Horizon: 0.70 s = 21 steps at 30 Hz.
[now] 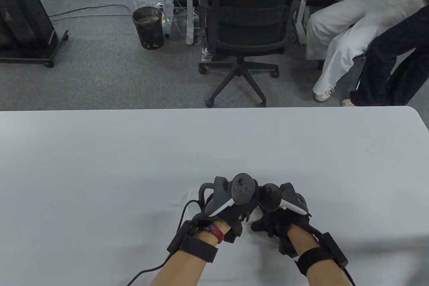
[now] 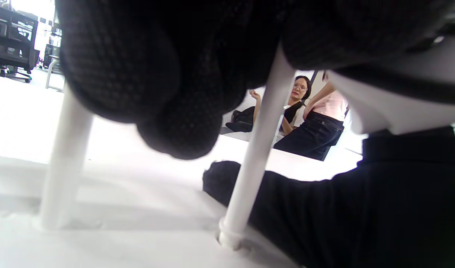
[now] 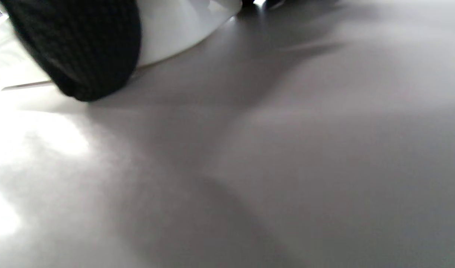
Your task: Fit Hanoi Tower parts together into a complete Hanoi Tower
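The white Hanoi Tower base (image 1: 191,196) lies near the table's front edge, mostly hidden under both hands. In the left wrist view two white pegs stand upright on the base (image 2: 119,242): one on the left (image 2: 65,163) and one in the middle (image 2: 257,149). My left hand (image 1: 234,212) is over the pegs, and its curled fingers (image 2: 167,93) close around the top of the middle peg. My right hand (image 1: 271,222) rests low beside it, close to that peg's foot (image 2: 324,216). In the right wrist view a gloved fingertip (image 3: 82,48) touches a white rounded edge (image 3: 175,29). No discs are visible.
The white table (image 1: 100,165) spreads wide to the left, right and behind the hands. A cable (image 1: 147,271) runs from my left wrist off the front edge. Beyond the table stand an office chair (image 1: 248,31) and seated people (image 1: 368,31).
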Each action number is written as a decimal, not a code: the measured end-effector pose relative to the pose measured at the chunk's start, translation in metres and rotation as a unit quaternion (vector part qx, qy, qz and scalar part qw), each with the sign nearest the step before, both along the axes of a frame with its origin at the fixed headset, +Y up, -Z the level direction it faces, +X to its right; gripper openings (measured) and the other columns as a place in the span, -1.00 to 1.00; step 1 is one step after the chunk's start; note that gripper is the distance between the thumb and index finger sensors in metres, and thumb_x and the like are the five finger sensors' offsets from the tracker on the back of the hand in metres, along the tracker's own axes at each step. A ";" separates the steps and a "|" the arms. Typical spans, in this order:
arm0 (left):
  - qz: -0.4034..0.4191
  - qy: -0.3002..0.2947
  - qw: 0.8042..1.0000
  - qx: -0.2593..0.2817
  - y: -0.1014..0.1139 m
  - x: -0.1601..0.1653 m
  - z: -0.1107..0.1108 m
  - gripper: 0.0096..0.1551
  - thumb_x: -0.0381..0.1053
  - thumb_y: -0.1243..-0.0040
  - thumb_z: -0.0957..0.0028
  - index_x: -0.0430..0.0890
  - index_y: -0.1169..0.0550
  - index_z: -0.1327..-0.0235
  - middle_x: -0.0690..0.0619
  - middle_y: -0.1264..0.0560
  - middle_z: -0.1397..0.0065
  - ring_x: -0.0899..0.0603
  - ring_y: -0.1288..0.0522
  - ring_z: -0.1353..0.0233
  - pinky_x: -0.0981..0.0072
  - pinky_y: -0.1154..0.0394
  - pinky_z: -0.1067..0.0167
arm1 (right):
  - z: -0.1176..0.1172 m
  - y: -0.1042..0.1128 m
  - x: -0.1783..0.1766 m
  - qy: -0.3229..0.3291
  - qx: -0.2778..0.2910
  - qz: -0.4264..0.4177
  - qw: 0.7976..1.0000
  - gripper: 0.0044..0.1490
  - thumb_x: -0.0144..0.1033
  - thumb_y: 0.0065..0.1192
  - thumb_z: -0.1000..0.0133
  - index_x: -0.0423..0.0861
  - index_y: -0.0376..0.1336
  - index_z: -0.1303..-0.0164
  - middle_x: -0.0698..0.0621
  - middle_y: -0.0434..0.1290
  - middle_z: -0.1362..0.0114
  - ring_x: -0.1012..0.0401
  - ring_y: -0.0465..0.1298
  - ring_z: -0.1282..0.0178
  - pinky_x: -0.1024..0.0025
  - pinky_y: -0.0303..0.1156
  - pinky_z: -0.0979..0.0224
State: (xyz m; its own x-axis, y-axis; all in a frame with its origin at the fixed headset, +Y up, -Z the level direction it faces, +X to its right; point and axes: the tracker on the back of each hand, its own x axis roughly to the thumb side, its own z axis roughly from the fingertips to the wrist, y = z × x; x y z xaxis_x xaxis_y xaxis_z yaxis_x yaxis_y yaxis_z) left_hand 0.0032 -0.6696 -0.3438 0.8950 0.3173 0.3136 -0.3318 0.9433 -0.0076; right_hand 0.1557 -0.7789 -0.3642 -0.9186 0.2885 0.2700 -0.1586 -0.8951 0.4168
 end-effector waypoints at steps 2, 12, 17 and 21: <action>-0.034 -0.014 0.999 0.014 0.000 0.003 -0.001 -0.56 0.14 -0.28 0.14 0.08 -0.74 0.05 -0.07 -0.71 -0.11 -0.21 -0.85 0.22 0.28 -0.80 0.36 | 0.000 0.000 0.000 0.000 0.001 0.000 1.000 0.47 0.02 0.51 0.25 -0.02 -0.45 -0.45 -0.14 -0.22 -0.64 -0.14 -0.16 -0.63 -0.21 -0.14 -0.56; -0.182 -0.066 0.981 0.018 0.018 0.025 0.003 -0.50 0.12 -0.22 0.05 0.02 -0.72 -0.10 -0.10 -0.76 -0.04 -0.22 -0.87 0.29 0.28 -0.80 0.44 | 0.001 0.001 0.000 0.000 0.003 -0.001 1.000 0.47 0.02 0.51 0.25 -0.01 -0.45 -0.45 -0.14 -0.22 -0.64 -0.13 -0.16 -0.63 -0.20 -0.14 -0.56; -0.204 -0.065 0.977 0.011 0.020 0.028 0.000 -0.49 0.16 -0.14 0.05 -0.01 -0.74 0.00 -0.12 -0.77 0.03 -0.21 -0.86 0.33 0.28 -0.78 0.47 | 0.001 0.002 0.002 -0.006 0.001 -0.016 1.000 0.46 0.01 0.53 0.25 0.01 -0.43 -0.45 -0.12 -0.22 -0.64 -0.13 -0.16 -0.63 -0.20 -0.16 -0.55; -0.222 -0.050 0.973 -0.029 0.015 0.027 -0.006 -0.48 0.19 -0.06 0.04 0.02 -0.74 0.03 -0.08 -0.78 0.06 -0.19 -0.85 0.35 0.29 -0.76 0.47 | 0.001 0.002 0.003 -0.007 0.002 -0.008 1.000 0.46 0.03 0.52 0.25 0.03 -0.44 -0.45 -0.10 -0.22 -0.64 -0.11 -0.17 -0.64 -0.17 -0.16 -0.56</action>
